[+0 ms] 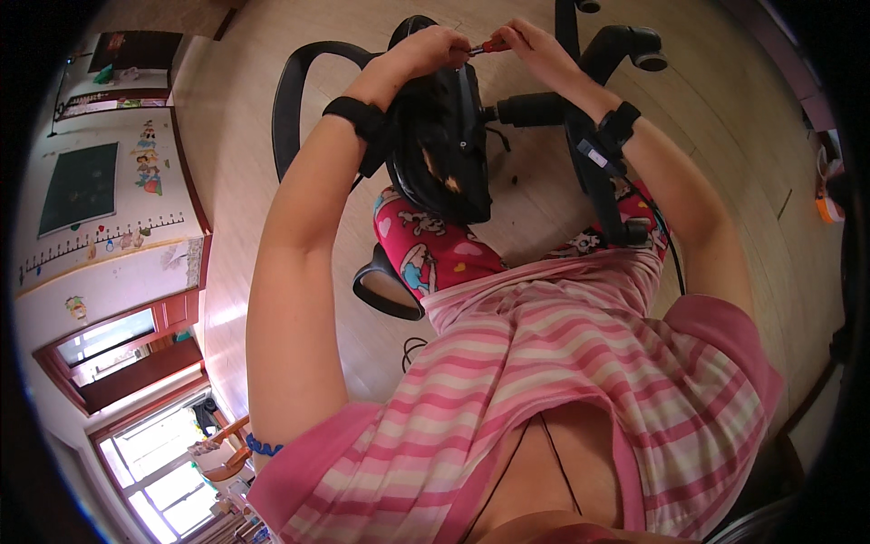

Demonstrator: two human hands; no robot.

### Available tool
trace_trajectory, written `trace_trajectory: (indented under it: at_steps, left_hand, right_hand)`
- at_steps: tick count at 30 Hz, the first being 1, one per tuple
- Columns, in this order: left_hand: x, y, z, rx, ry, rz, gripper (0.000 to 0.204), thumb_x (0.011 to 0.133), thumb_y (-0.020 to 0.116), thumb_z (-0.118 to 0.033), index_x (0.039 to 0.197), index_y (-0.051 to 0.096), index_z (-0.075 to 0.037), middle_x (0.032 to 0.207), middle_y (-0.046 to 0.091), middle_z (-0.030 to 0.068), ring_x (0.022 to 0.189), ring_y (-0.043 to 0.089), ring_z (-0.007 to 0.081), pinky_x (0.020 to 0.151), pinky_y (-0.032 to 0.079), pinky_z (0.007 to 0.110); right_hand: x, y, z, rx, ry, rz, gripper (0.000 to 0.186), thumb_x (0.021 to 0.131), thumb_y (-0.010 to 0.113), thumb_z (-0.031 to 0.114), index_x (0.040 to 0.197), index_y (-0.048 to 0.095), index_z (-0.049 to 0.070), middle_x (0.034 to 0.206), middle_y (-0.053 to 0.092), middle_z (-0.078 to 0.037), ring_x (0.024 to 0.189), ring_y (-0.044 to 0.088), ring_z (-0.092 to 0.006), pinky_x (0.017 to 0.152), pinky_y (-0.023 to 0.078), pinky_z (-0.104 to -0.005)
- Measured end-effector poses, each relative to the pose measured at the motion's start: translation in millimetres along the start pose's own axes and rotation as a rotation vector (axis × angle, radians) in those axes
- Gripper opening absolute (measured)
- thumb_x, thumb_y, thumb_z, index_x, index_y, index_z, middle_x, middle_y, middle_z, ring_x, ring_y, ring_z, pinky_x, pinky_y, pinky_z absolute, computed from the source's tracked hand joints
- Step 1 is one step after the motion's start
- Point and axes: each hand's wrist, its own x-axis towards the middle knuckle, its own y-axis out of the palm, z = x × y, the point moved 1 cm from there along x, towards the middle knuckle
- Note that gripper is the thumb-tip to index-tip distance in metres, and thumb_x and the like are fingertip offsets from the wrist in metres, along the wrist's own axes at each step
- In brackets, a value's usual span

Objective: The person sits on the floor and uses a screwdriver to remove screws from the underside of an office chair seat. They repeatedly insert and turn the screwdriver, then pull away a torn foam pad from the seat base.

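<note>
Both hands are closed on a red-handled screwdriver point(494, 43), left hand point(433, 47) and right hand point(535, 41), above the overturned black office chair point(444, 145) (lying on the wooden floor point(725, 154)).

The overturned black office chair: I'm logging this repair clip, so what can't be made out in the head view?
- Tip of the red-handled screwdriver: hidden between the left hand and right hand.
- The fastener on the overturned black office chair: covered by the hands.
- Chair's wheeled base: cut off by the top edge.
- Small orange object at the right rim: too blurred to identify.
</note>
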Motion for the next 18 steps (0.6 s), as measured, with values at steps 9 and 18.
trace_trajectory:
  at_steps: [9,18]
  left_hand:
    - [5.3,4.0,-5.7,0.23,0.033,0.089,0.016,0.088,0.063,-0.011,0.101,0.069,-0.002,0.089,0.071,0.0127,0.082,0.068,0.026,0.075,0.053,0.036]
    - [3.1,2.4,-0.7,0.205,-0.02,0.103,0.016,0.086,0.064,-0.014,0.098,0.067,-0.005,0.095,0.067,0.0195,0.092,0.065,0.0348,0.078,0.05,0.041]
  right_hand:
    - [-12.1,-12.0,2.8,0.769,0.828,0.175,0.035,0.102,0.048,0.038,0.097,0.057,0.005,0.066,0.04,0.005,0.058,0.038,-0.0068,0.052,0.032,-0.0232]
    - [2.0,-14.0,30.8,0.119,0.221,0.271,0.028,0.104,0.041,0.022,0.105,0.059,0.001,0.09,0.065,-0.008,0.075,0.06,-0.0173,0.068,0.048,-0.0307]
